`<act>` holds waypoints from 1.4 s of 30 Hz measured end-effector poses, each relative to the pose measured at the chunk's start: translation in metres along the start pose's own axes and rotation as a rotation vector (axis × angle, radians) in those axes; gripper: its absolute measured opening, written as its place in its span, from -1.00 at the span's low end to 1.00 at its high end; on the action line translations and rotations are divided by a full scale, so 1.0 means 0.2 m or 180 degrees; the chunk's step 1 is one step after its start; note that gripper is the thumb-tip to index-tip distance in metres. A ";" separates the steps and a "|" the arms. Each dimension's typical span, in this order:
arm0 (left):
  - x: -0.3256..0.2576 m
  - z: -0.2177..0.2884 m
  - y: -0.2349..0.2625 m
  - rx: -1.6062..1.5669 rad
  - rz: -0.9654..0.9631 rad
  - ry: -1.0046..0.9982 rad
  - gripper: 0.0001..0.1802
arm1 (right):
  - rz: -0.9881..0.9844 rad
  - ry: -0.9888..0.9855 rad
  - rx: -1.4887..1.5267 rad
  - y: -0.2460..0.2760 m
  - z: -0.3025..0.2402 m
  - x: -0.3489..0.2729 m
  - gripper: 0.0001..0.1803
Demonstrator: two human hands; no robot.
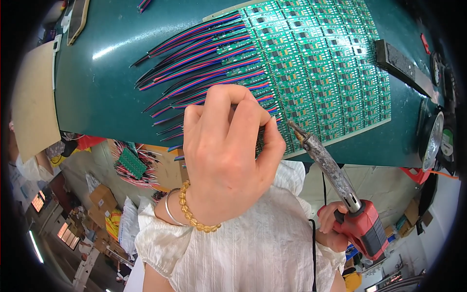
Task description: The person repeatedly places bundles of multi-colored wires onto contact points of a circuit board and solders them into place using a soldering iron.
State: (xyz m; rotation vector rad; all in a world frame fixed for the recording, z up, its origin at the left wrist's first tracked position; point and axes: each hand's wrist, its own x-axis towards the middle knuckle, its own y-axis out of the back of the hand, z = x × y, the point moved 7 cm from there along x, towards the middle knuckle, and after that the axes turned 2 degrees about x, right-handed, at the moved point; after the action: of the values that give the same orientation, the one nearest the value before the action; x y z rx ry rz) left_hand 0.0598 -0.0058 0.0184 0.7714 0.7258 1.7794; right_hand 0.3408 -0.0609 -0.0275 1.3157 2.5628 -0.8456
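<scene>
Pinching at the panel's [316, 73] left edge: left hand [228, 141], thumb and fingertips drawn together, apparently on a wire. Wires [214, 25] fan out left of the panel. Right hand [331, 226], below the panel, is wrapped round the handle of the iron [326, 158]; tip over the panel's lower left corner.

Handling, judged: wires light, limp, best taken near their ends; panel thin, stiff, parts fragile, hold by edges; iron heavier, shaft presumably hot, handle only.

Obscured: pinched wire end under fingers; tip contact unclear; right palm hidden.
</scene>
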 end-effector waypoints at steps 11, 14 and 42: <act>0.00 0.01 0.01 0.0112 0.0095 -0.0115 -0.79 | 0.0589 0.1269 -0.0790 -0.03 0.03 0.08 0.00; 0.00 0.03 0.03 0.0177 -0.0039 -0.0413 -0.81 | 0.0875 0.1437 -0.0326 -0.07 -0.02 0.10 -0.08; 0.08 0.05 0.22 -0.0061 -0.0310 -0.0546 -0.89 | 0.1375 0.1730 -0.0316 -0.03 -0.06 0.07 -0.12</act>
State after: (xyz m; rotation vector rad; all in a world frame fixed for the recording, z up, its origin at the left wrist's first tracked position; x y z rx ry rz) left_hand 0.0387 -0.0027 0.0615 0.8502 0.6208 1.6087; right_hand 0.3296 -0.0473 -0.0206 2.1943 2.4504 -0.3027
